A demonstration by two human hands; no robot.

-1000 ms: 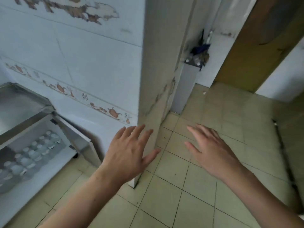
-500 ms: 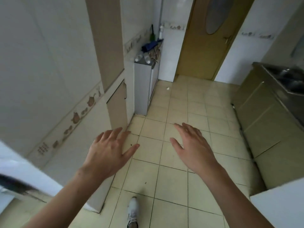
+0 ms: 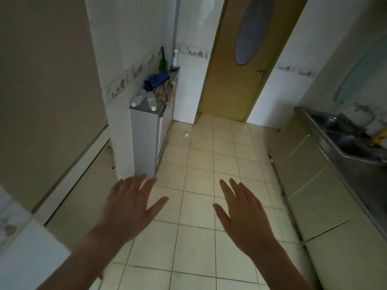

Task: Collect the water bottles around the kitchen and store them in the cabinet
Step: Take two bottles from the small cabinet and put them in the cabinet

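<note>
Two clear plastic water bottles lie on top of a narrow white cabinet [image 3: 144,143] by the left wall: one [image 3: 151,100] on the right and one [image 3: 137,99] on the left, caps toward me. My left hand [image 3: 128,208] and my right hand [image 3: 243,213] are held out in front of me over the tiled floor, palms down, fingers spread, holding nothing. Both hands are well short of the bottles.
A blue cloth [image 3: 156,81], a brownish rag [image 3: 165,91] and a green bottle [image 3: 163,64] share the cabinet top. A wooden door [image 3: 236,59] with an oval window stands ahead. At right runs a steel counter with a sink [image 3: 339,130] above cabinet doors [image 3: 310,185]. A beige pillar [image 3: 48,80] fills the left.
The view has swung right and forward, away from the metal shelf, and now faces down the kitchen. The white cabinet with the bottles is closer. Both hands stay open and empty.
</note>
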